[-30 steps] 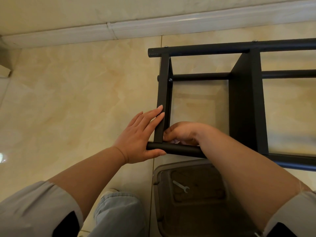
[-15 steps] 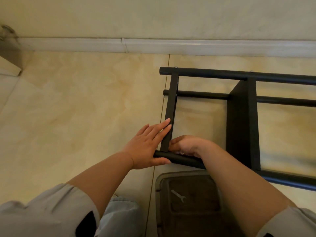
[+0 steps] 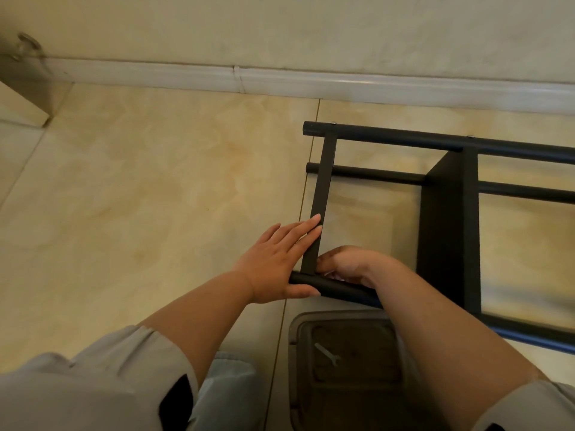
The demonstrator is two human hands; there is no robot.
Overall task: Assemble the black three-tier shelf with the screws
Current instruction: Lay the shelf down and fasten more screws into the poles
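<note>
Black shelf frame (image 3: 448, 213) mostly joined; left hand (image 3: 277, 259) presses flat, fingers straight, bracing end panel (image 3: 320, 206); right hand (image 3: 345, 264) fingers curl at the near corner joint, contents hidden.

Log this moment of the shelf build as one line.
step: corner joint | left hand: flat on end panel, thumb under tube | right hand: curled at joint, contents hidden | wrench: in bin, unused

Glossy beige tiled floor (image 3: 155, 188) meets a white baseboard (image 3: 186, 77) below what seems a plain cream wall (image 3: 280, 26).

hands (image 3: 311, 262) on black shelf (image 3: 448, 231), floor (image 3: 155, 197)
</note>
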